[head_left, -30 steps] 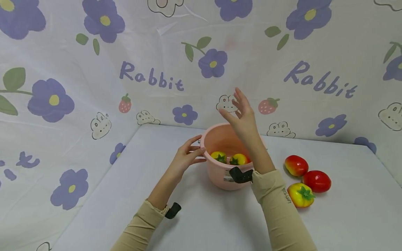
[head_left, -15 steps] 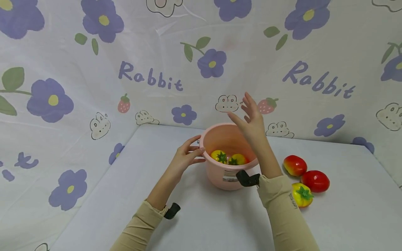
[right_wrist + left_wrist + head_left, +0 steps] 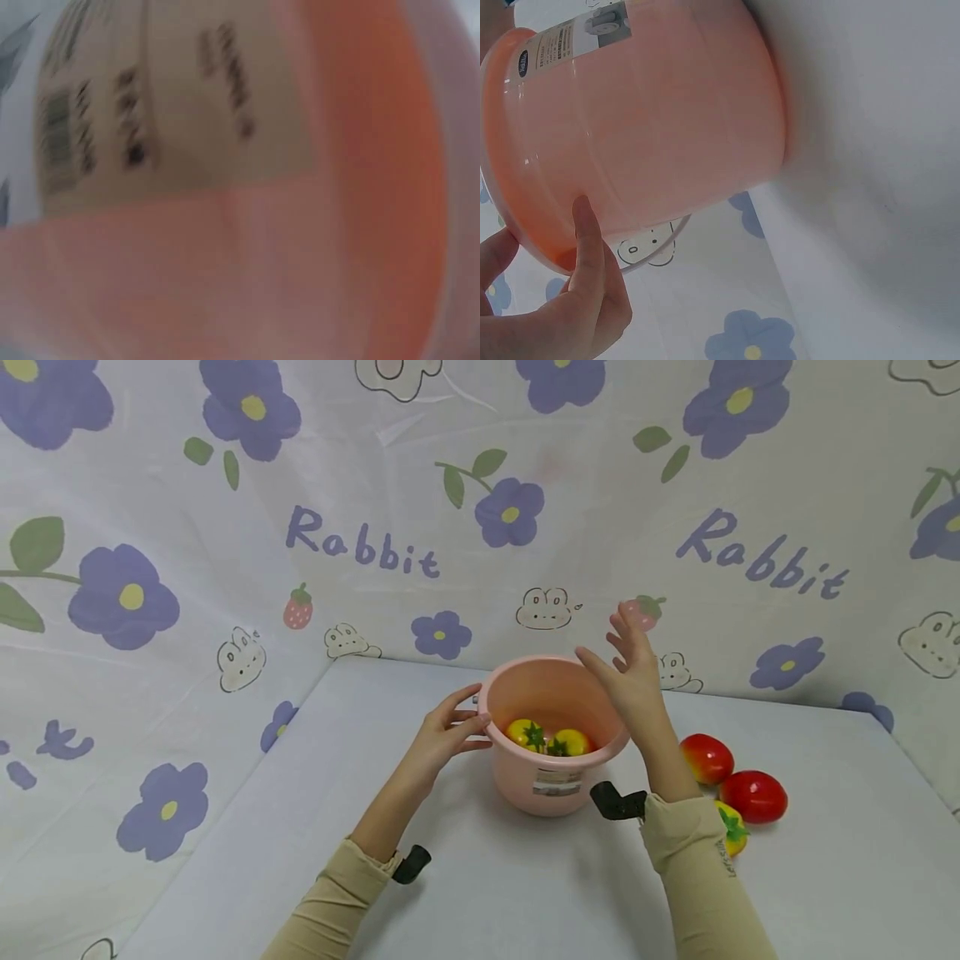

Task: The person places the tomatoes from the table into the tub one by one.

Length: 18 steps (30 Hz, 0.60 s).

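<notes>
Your left hand grips the bucket at the left of its rim, with fingers against the outer wall as well. Your right hand is released, its fingers spread around nothing, just above the right side of the bucket's rim. The bucket stands upright on the table; its thin handle hangs outside, and a label faces you.

Inside the bucket, at the bottom, lie two yellow fruits with green leaf tops. Right of the bucket, bunched closely, are a red-and-yellow fruit, a red fruit and a yellow fruit, the last partly behind your right sleeve.

Watch that sleeve: if it swings low, it could nudge the round fruits and set them rolling away from the bucket. The black wrist mount could catch the bucket's rim, and a hard left-hand pull could tip it.
</notes>
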Each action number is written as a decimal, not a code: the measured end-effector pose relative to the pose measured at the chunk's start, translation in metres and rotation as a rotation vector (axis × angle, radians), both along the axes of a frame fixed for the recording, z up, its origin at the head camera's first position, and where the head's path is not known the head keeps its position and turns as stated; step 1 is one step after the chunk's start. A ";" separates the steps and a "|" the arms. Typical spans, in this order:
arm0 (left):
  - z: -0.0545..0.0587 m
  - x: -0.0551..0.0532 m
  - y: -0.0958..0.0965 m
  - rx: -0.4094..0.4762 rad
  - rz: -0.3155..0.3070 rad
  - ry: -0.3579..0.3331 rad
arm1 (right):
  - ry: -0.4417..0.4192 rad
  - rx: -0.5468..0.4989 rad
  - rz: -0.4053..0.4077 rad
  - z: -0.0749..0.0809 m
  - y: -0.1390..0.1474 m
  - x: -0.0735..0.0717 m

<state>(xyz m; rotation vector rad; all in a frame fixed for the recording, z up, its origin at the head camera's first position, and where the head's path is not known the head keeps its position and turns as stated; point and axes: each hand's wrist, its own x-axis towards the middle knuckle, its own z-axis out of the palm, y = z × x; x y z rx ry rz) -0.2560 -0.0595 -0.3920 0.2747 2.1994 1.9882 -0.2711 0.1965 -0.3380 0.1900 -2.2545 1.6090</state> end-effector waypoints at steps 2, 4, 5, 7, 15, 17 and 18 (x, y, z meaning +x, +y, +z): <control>-0.001 -0.001 0.000 0.002 -0.002 0.003 | -0.007 0.001 -0.017 -0.004 0.007 0.001; -0.001 -0.001 0.000 0.004 -0.002 0.002 | -0.023 0.008 -0.028 -0.008 0.014 0.003; -0.001 -0.001 0.000 0.004 -0.002 0.001 | -0.032 0.005 -0.030 -0.010 0.017 0.004; -0.001 -0.001 0.000 0.001 0.000 -0.002 | -0.055 0.008 -0.039 -0.014 0.024 0.006; -0.002 -0.001 0.000 -0.008 0.010 -0.006 | -0.137 0.036 -0.093 -0.023 0.045 0.013; -0.002 -0.001 0.001 -0.008 0.011 0.001 | -0.143 0.055 -0.111 -0.025 0.050 0.014; -0.002 -0.001 0.001 -0.005 0.011 0.002 | -0.144 0.062 -0.115 -0.026 0.053 0.015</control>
